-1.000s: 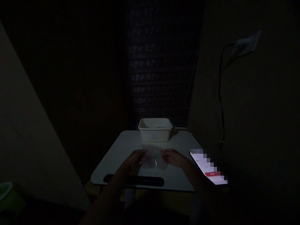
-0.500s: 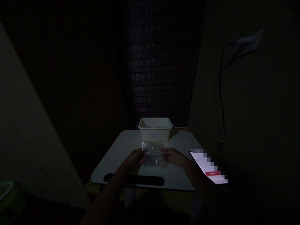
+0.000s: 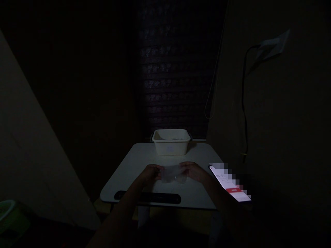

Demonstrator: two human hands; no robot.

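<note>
Between my hands, above the middle of a small pale table [image 3: 129,172], is a clear plastic bag [image 3: 171,174], thin and see-through. My left hand [image 3: 152,173] pinches its left edge, fingers closed. At the opposite edge my right hand [image 3: 191,171] grips it, fingers also closed. The bag looks folded over, its upper part no longer standing up. Behind it, at the table's far side, stands a white plastic basin [image 3: 171,147] with dark handles at its sides; its contents are pale and too dim to name.
A lit phone [image 3: 229,184] lies by the table's right edge. Along the near edge runs a dark slot strip [image 3: 160,198]. A cord [image 3: 244,103] hangs from a wall outlet [image 3: 274,46] at right. A green plastic container [image 3: 12,217] sits low at left. The room is very dark.
The bag's upper part has come down, so it looks shorter and folded. My left hand has shifted slightly right; the right hand stays about where it was.
</note>
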